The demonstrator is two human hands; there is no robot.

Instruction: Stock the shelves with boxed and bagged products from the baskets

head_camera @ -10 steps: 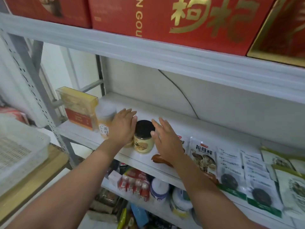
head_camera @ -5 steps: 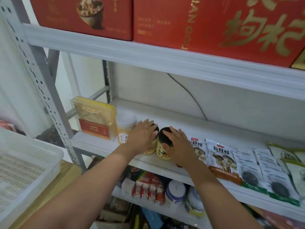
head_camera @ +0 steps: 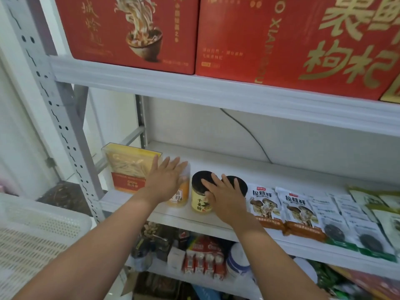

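- Left hand (head_camera: pixel 166 180), centre of the frame: fingers straight and fanned out, palm flat on the orange jar (head_camera: pixel 180 197). It's not gripping anything. The hand covers the jar's top and upper front, so only the lower label pokes out under the wrist.
- Fingertips of that hand reach up-left over the edge of the yellow box (head_camera: pixel 127 167), which stands upright just left of the orange jar. Can't tell if box and jar actually touch.
- Right hand (head_camera: pixel 225 195), just right of centre: fingers laid out fairly straight across two black lids, thumb against the upper side of the yellow jar (head_camera: pixel 201 201). Looks like resting or pressing, not a real grab.
- The yellow jar is under the left part of that hand, upright, right beside the orange one with a thin gap between them.
- The dark jar (head_camera: pixel 238 185) is under the fingertips, mostly hidden by the hand, right up against the yellow jar.
- All three jars sit near the front edge of the middle shelf (head_camera: pixel 238 167).
- Right of the hand, mushroom bags (head_camera: pixel 263 204) lie flat in a row, with more flat packets further right.
- Red boxes (head_camera: pixel 134 33) fill the shelf along the top of the frame.
- White basket (head_camera: pixel 32 234) in the lower left corner.
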